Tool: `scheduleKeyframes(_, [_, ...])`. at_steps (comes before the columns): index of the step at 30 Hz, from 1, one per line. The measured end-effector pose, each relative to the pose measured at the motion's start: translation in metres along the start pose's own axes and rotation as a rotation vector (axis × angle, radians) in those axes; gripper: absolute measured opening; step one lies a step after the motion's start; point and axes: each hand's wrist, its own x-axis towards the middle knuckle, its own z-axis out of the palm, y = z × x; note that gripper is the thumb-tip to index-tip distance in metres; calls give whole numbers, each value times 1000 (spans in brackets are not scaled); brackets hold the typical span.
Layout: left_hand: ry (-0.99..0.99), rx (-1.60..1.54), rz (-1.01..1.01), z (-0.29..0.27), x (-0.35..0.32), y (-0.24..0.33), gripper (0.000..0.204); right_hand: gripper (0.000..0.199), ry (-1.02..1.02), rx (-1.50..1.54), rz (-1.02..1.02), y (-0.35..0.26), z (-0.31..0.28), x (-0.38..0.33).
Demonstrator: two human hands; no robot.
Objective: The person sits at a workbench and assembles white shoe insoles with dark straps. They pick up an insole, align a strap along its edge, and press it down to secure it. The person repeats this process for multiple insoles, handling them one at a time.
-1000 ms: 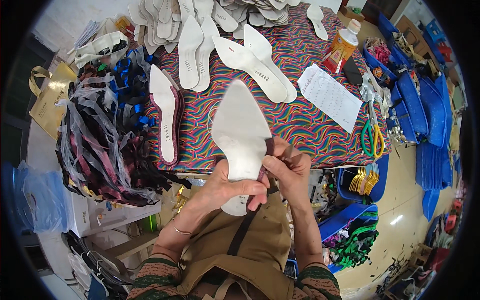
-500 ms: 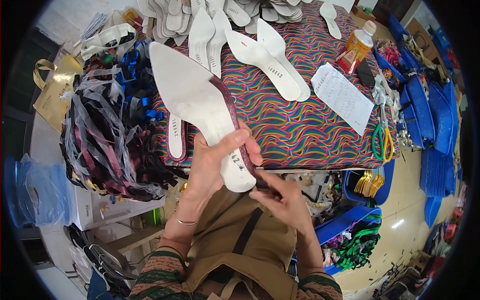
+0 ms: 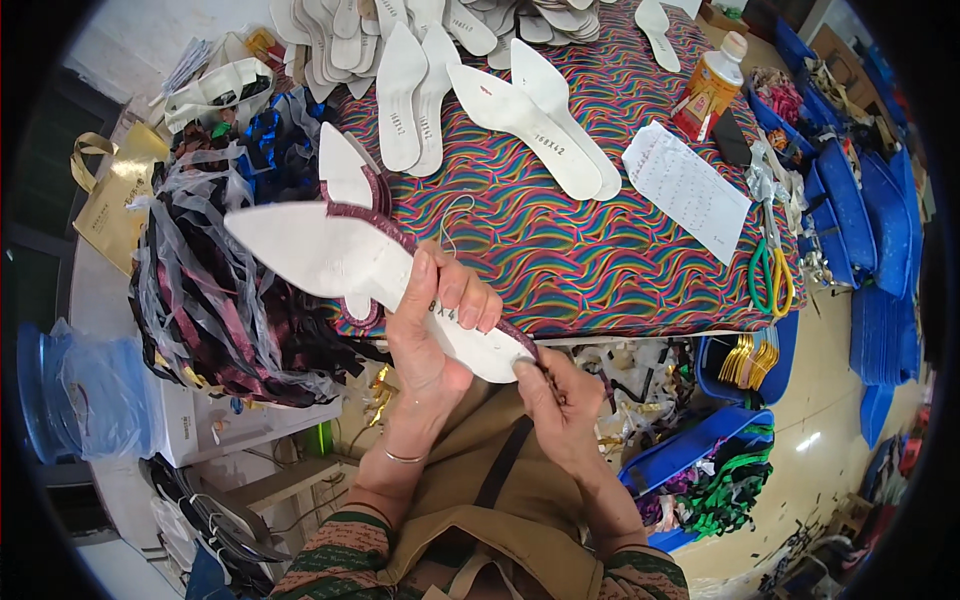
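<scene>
My left hand [image 3: 435,320] is closed around the middle of a white shoe insole [image 3: 305,245], its pointed toe aimed to the left. A dark maroon trim strip [image 3: 372,222] runs along the insole's upper edge. At the rounded heel, my right hand [image 3: 562,400] pinches the edge where the strip ends, thumb on the white face. Behind the held piece, on the table, lies another insole [image 3: 347,172] with maroon trim, partly covered. A thin loose thread or wire [image 3: 450,215] shows just beyond my left fingers.
Plain white insoles [image 3: 545,140] lie on the patterned tablecloth [image 3: 600,270], with a pile at the back. To the right are a paper sheet [image 3: 685,185], scissors [image 3: 770,270], a bottle [image 3: 715,80] and blue bins [image 3: 880,230]. Fabric strips [image 3: 215,270] heap at the left.
The insole has swung counterclockwise, its toe now pointing left rather than up-left. My left fingers have wrapped over its face, and my right hand has come onto the heel edge.
</scene>
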Motion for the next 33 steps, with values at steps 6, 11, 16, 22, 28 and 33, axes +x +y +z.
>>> scheduleKeyframes(6, [223, 456, -106, 6, -26, -7, 22, 14, 5, 36, -80, -10, -19, 14])
scheduleKeyframes(11, [281, 551, -283, 13, -37, 7, 17, 10, -35, 62, -42, -24, -37, 21])
scheduleKeyframes(16, [-580, 1370, -272, 32, -55, 68, 40, 10, -196, -30, -100, -41, -67, 41])
scheduleKeyframes(22, [-914, 1927, -378, 51, 9, 59, 35, 16, -360, -216, -310, -50, -53, 41])
scheduleKeyframes(28, [-1078, 2061, -317, 43, -5, 69, 21, 29, -360, -57, -236, -47, -73, 45])
scheduleKeyframes(33, [-1244, 2265, 33, 85, -11, 79, 21, 26, -552, 284, -50, -46, -64, 66])
